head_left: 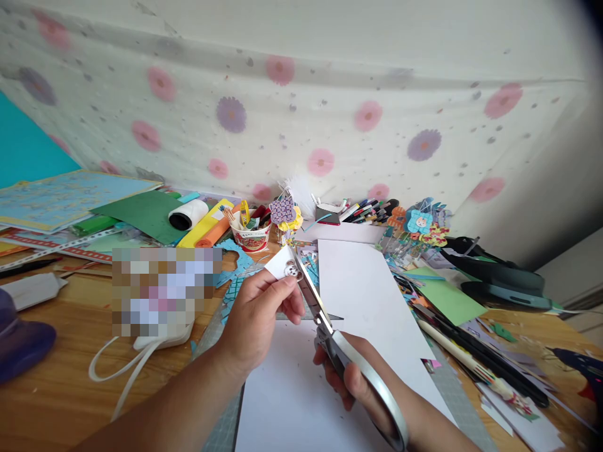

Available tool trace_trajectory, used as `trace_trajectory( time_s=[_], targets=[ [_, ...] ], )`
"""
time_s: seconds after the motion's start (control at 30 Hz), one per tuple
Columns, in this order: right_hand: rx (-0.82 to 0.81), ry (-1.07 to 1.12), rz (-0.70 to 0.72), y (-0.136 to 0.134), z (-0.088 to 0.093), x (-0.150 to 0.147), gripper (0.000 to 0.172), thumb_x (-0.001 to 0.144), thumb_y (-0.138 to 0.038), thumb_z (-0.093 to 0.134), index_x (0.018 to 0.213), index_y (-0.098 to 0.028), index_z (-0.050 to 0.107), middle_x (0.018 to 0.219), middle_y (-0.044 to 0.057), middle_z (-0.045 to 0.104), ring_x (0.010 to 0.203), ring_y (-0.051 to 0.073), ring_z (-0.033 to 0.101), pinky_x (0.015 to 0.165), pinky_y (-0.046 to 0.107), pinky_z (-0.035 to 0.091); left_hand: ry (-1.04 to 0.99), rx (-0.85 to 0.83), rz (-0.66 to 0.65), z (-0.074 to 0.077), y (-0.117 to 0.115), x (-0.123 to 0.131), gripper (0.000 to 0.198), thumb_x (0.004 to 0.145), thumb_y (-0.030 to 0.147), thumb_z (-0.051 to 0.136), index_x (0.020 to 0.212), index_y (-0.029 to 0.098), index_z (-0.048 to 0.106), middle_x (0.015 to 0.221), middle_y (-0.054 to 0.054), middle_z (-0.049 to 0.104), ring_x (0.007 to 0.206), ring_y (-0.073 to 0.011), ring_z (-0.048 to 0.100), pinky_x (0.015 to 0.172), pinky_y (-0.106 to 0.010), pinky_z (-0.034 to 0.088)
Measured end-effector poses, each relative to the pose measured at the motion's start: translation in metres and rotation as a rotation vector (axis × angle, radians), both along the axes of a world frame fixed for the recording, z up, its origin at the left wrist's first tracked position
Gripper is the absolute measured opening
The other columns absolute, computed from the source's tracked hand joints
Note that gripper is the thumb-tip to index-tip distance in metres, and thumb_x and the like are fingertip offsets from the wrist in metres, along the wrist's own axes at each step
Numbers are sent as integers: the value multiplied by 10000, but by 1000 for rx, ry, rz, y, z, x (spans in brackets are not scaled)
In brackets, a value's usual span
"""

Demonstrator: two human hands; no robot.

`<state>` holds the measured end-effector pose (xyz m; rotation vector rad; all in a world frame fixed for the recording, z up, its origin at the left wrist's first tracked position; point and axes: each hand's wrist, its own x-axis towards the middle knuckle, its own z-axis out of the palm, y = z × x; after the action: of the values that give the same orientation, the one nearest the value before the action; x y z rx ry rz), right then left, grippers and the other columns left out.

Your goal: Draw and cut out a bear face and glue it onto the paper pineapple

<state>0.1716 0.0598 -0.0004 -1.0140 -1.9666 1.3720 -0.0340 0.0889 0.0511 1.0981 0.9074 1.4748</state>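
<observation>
White box (348,232) holding pens (363,212); right hand (357,378) gripping scissors (323,319).

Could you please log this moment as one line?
left hand: holding printed paper | right hand: holding scissors | scissors: beside printed paper | below: white sheet

Soft light here whitens the sheet (287,402) below the left fingers (296,304); blocky pixels blur a patch (164,292) to their left.

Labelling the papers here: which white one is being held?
The small white paper with a dark figure on it, pinched in the left hand; the large white sheets are in neither hand.
</observation>
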Motion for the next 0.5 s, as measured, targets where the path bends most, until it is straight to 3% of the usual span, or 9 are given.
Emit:
trace_trajectory(
  time_s=[0.2, 0.5],
  targets=[
    [12, 5, -21, 1, 2, 1, 788, 816, -818, 375, 1222, -164, 545, 1043, 143, 597, 930, 269, 567, 854, 412, 510, -22, -13, -26, 3, 1, -1, 290, 797, 282, 590, 528, 174, 579, 494, 1, 590, 457, -110, 516, 473, -221, 404],
    [-54, 2, -26, 3, 2, 1, 757, 788, -829, 409, 1080, -155, 594, 736, 23, 505, 658, 165, 484, 705, 336, 523, -27, -6, -43, 5, 1, -4, 302, 773, 282, 588, 494, 172, 547, 433, 4, 549, 412, -95, 463, 443, -215, 364]
  ],
)
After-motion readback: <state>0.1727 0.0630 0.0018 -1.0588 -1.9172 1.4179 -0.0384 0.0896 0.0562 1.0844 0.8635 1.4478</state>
